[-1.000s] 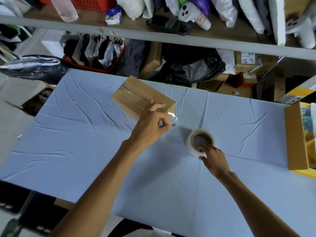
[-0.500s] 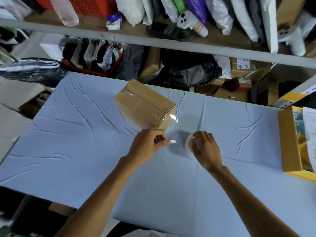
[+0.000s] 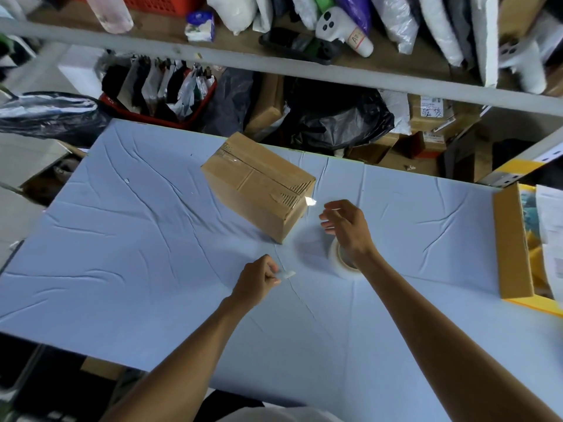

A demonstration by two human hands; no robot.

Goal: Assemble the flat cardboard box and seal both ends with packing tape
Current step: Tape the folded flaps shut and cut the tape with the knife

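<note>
Cardboard box (image 3: 259, 190) just beside right hand (image 3: 347, 229).

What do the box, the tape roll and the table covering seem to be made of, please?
Box: matte brown corrugated cardboard, with fluting exposed near one corner. Tape roll: translucent and glossy, likely plastic film. Table covering: pale blue and creased, probably cloth or thin sheet.

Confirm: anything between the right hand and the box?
Nothing visible. Only bare tablecloth lies between the right hand and the near corner of the box. The tape roll sits under that wrist, nearer the person, off the path. The left hand, pinching a small pale piece, is off to the side.
</note>
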